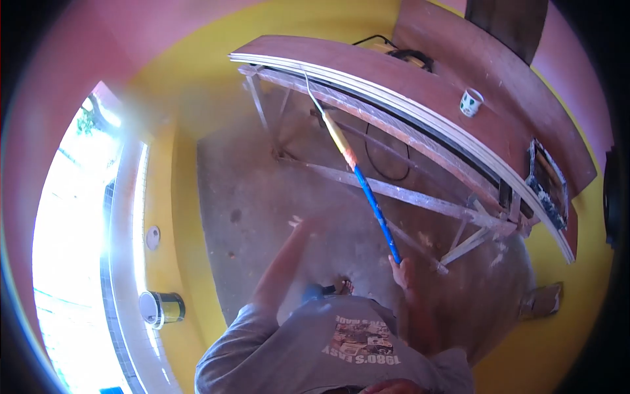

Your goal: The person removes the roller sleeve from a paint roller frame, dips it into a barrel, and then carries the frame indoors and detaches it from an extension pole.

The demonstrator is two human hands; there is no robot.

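My right hand (401, 272) is wrapped around the lower end of a long blue pole (377, 210). A yellow handle (337, 136) joins its far end, with orange at the joint and a bent metal rod beyond, like a paint roller frame. The rod's tip overlaps the edge of a long board-topped table (420, 82); I cannot tell if they touch, and no roller sleeve shows. Out to the left, my left hand (295, 222) looks hazy, its fingers apart and holding nothing.
On the table stand a patterned cup (470, 103), a paint-smeared tray (548, 182) and a coiled dark cable (413, 58). Braced legs (400, 192) cross beneath it. A bucket (172, 307) sits on the ledge at left, beside a bright opening. A block (541, 301) lies by the right wall.
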